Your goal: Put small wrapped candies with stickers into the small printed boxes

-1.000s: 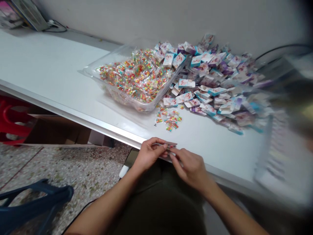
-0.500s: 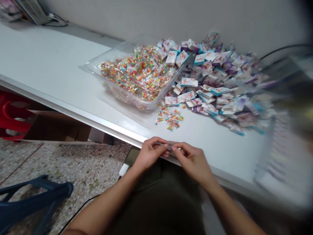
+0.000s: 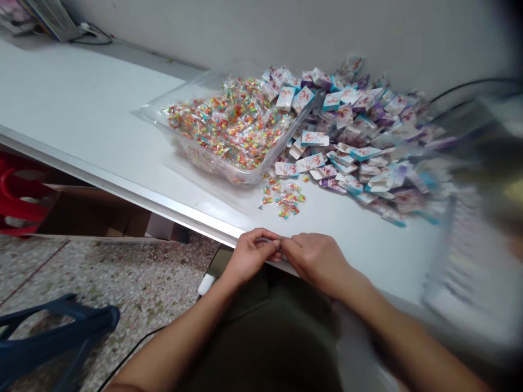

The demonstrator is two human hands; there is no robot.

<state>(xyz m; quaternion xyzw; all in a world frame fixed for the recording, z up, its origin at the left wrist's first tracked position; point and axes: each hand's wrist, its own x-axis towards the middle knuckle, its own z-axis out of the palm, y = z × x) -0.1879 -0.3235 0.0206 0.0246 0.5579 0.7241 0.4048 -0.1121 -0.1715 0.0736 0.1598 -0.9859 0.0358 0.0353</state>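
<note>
My left hand (image 3: pixel 252 255) and my right hand (image 3: pixel 317 259) meet at the front edge of the white table (image 3: pixel 196 204). Both are closed, fingertips pinched together over something small that the fingers almost wholly cover. The back of my right hand is turned up and hides its fingertips. Just beyond them lie several small clear packets of coloured pieces (image 3: pixel 291 197). Behind these, a clear plastic tub (image 3: pixel 245 177) is heaped with many more such packets.
To the right of the tub spreads a pile of small white, blue and purple cartons (image 3: pixel 351 152), some with flaps open. A blurred plastic bag (image 3: pixel 469 261) is at the right. Below left are a cardboard box (image 3: pixel 98 212), a red stool (image 3: pixel 20 196) and a dark blue stool (image 3: pixel 61 332).
My right hand has rolled over, its back now upward and its fingers hiding the small item that showed between both hands. My left hand has hardly moved.
</note>
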